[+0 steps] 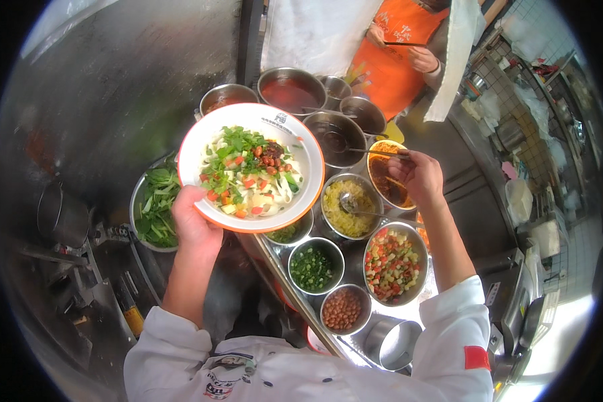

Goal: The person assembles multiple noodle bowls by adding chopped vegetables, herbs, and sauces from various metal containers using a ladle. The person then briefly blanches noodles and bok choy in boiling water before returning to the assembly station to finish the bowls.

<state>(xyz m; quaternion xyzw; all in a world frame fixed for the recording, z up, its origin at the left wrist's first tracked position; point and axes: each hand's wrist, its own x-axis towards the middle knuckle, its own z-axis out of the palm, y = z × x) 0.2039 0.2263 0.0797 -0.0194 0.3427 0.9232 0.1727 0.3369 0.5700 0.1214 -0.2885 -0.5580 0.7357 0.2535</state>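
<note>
My left hand point(197, 220) grips the near left rim of a wide white bowl point(307, 195) with an orange edge, raised above the counter. In it lie pale flat noodles point(283, 164), chopped green herbs, peanuts, dark sauce and diced red and yellow vegetables. The fingers of my right hand point(417, 177) are closed on the end of a long-handled metal ladle point(376, 153). The ladle's head rests inside a steel pot of dark liquid point(348, 159). Directly below my right hand is a yellow-rimmed bowl of red-brown chili sauce point(386, 179).
Steel tubs on the counter hold yellow chopped pickle point(345, 204), diced vegetables point(394, 262), chopped greens point(313, 266) and peanuts point(342, 308). Leafy greens point(159, 208) fill a basin at left. Pots of red liquid point(291, 92) stand at the back. Beyond them is a person in an orange apron point(398, 63).
</note>
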